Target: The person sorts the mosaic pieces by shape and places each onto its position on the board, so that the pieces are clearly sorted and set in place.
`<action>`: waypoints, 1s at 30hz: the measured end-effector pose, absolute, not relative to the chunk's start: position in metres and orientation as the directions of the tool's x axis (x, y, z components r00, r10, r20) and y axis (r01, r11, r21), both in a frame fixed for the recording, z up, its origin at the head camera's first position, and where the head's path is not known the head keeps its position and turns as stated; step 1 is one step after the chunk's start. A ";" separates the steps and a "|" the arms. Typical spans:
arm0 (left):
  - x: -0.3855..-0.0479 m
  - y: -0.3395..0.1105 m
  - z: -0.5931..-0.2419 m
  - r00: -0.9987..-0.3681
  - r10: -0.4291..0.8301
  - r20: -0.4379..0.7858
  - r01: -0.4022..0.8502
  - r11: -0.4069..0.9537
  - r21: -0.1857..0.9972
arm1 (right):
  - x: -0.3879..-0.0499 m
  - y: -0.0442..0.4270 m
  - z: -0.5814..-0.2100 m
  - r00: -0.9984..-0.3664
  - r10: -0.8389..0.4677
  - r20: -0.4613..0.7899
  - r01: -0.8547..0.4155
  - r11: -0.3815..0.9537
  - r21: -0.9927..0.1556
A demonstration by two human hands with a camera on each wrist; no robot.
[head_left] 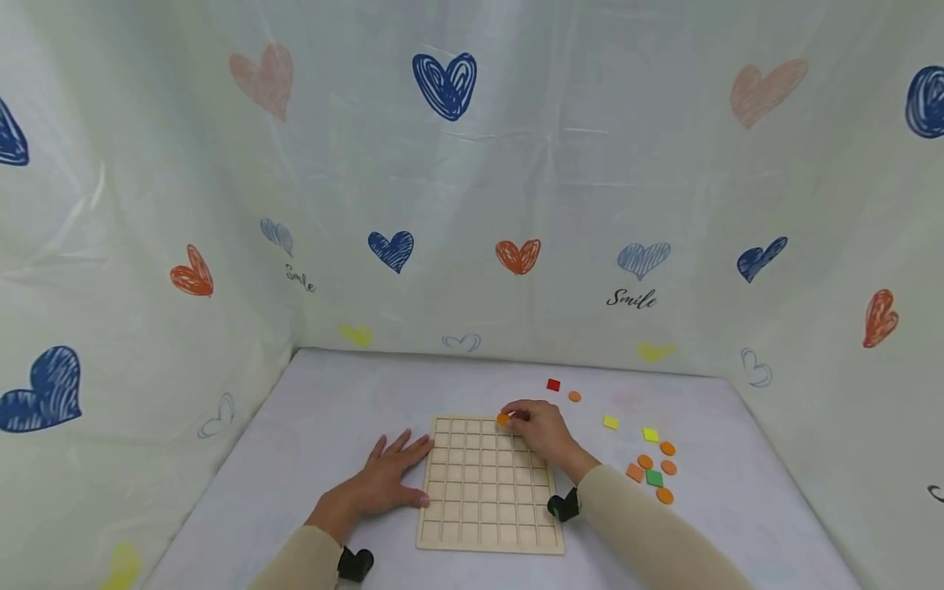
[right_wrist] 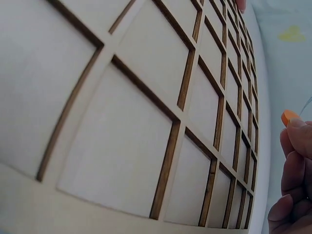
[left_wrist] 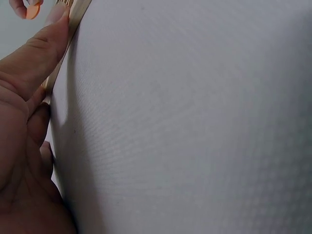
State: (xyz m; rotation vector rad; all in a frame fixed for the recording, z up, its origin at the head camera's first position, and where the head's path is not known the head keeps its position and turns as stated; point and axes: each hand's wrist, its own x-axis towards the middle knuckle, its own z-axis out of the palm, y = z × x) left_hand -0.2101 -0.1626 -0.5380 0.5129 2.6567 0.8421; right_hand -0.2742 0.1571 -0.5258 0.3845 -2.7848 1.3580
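Note:
A pale wooden grid board (head_left: 488, 493) with square recesses lies on the white table. At its left edge rests my left hand (head_left: 379, 482), fingers spread and fairly straight, thumb touching the rim; the left wrist view shows the thumb (left_wrist: 41, 48) close up against the board's side. My right hand (head_left: 544, 434) pinches an orange disc (head_left: 503, 419) between thumb and fingertips, over the board's far edge. The right wrist view shows that disc (right_wrist: 289, 117) held above the board's surface (right_wrist: 117, 141). All recesses I can see hold nothing; the right hand hides a few.
Right of the board lie several loose orange discs (head_left: 664, 496), a green square (head_left: 654, 478), an orange square (head_left: 635, 472) and yellow squares (head_left: 610, 422). Beyond the board are a red square (head_left: 553, 384) and another orange disc (head_left: 574, 397). Heart-printed curtains (head_left: 472, 180) surround the table.

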 end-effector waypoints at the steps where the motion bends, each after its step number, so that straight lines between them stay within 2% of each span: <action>1: -0.210 -0.163 -0.537 -0.888 0.424 -0.178 0.244 0.763 0.598 | -0.275 0.156 -0.526 -0.971 -0.210 0.117 -0.222 0.594 -0.773; 30: -0.209 -0.165 -0.541 -0.890 0.423 -0.171 0.239 0.752 0.614 | -0.276 0.135 -0.536 -0.957 -0.273 0.095 -0.248 0.611 -0.752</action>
